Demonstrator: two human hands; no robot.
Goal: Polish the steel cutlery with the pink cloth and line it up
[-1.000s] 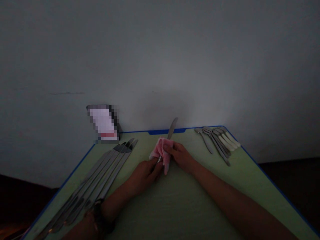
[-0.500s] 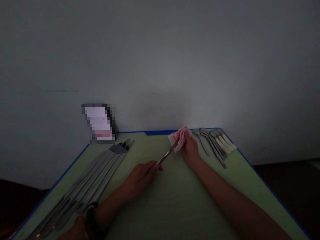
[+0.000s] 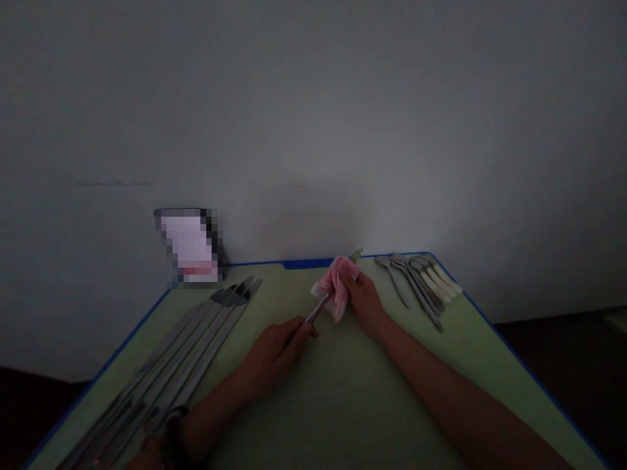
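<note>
My left hand (image 3: 287,346) is closed around the handle of a metal table knife (image 3: 317,309), which points up and away to the right. A pink and white cloth (image 3: 337,287) is folded around the knife's middle, and the blade tip shows beyond it. My right hand (image 3: 365,297) grips the cloth from the right, thumb on top. The part of the knife inside the cloth is hidden. To the left of my left hand, several long metal knives (image 3: 196,352) lie side by side. Several spoons (image 3: 416,287) lie right of my right hand.
A pale green table (image 3: 353,398) with a blue edge stands against a grey wall (image 3: 313,117). A blurred-out phone-like screen (image 3: 191,245) leans at the back left. Some utensils at the far right have white handles (image 3: 443,281). A dark band (image 3: 176,437) circles my left wrist.
My right hand and the cloth have slid down the knife toward my left hand, uncovering the blade tip. My left hand has stayed nearly in place. The view has shifted slightly.
</note>
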